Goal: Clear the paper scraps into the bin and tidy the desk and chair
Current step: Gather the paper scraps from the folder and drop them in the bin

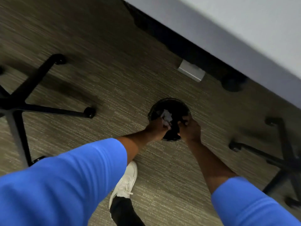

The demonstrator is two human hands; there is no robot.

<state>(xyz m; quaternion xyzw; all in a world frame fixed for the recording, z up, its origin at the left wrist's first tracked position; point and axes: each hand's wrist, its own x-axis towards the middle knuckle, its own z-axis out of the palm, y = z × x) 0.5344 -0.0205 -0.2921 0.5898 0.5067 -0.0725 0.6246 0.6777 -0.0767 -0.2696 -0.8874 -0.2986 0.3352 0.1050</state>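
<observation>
A small round black bin (169, 105) stands on the carpet below the desk's edge. White paper scraps (166, 115) show inside it and at my fingertips. My left hand (157, 129) reaches over the bin's near left rim, fingers closed around some of the scraps. My right hand (189, 130) grips the bin's near right rim. The white desk (236, 26) runs across the upper right. The picture is blurred by motion.
One black chair base with castors (21, 103) stands at the left, another chair base (283, 160) at the right. A grey desk foot (191, 72) rests on the carpet beyond the bin. My white shoe (126, 181) is planted behind my arms.
</observation>
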